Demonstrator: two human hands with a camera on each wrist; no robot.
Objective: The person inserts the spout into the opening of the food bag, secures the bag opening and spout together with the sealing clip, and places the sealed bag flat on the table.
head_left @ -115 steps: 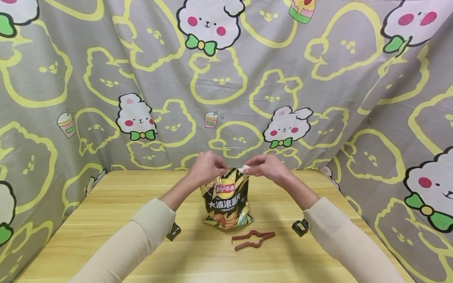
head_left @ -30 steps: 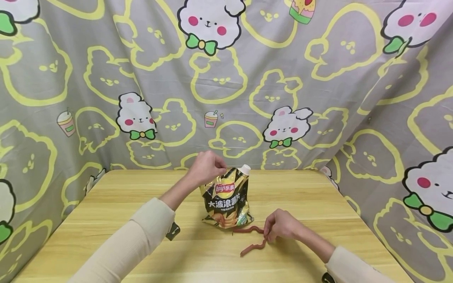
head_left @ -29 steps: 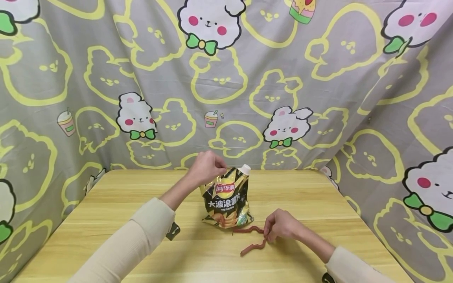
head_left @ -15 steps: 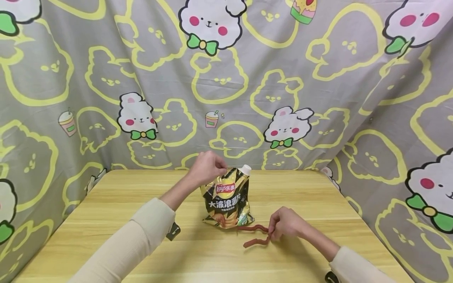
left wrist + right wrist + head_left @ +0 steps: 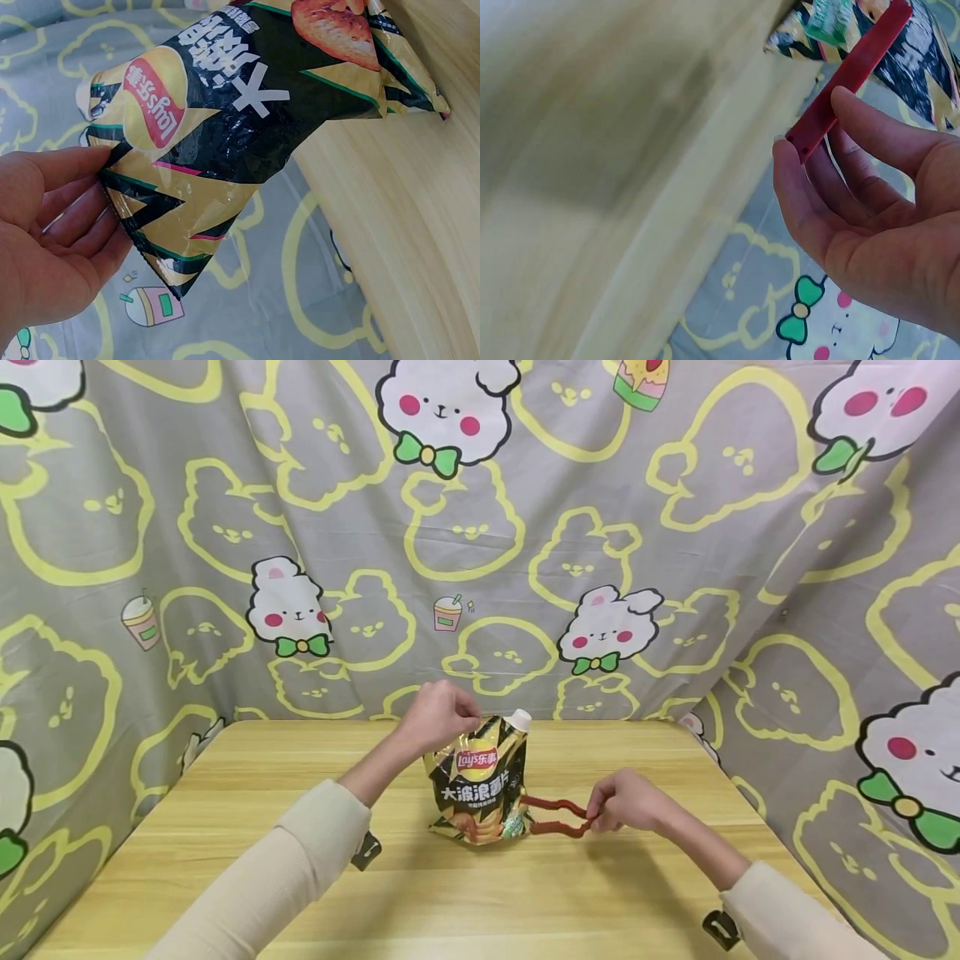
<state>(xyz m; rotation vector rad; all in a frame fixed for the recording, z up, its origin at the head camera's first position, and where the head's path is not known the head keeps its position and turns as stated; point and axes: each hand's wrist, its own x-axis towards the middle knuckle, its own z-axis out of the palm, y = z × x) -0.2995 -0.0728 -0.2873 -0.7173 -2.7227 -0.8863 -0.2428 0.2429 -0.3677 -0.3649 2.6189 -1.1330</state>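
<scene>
A black and gold Lay's chip bag (image 5: 480, 789) stands upright on the table. My left hand (image 5: 441, 717) pinches its top edge at the left, thumb on one side and fingers behind in the left wrist view (image 5: 64, 217). A white piece (image 5: 519, 719) shows at the bag's top right corner. To the right of the bag, my right hand (image 5: 630, 802) holds a red-brown sealing clip (image 5: 557, 828) by its joined end. The clip's two arms are spread and point left, their tips overlapping the bag's lower right side in the head view. In the right wrist view, thumb and fingers pinch the clip (image 5: 855, 67).
The light wooden table (image 5: 300, 877) reaches back to a grey curtain (image 5: 360, 527) printed with yellow outlines and white cartoon animals. More curtain hangs along both sides. A black wrist mount (image 5: 722, 930) sits by the right sleeve, another (image 5: 367, 852) by the left.
My right hand has left the bag's top right corner, taken the clip's joined end near the table, and brought it up and rightward, turning the clip's arms. The left hand has kept its pinch.
</scene>
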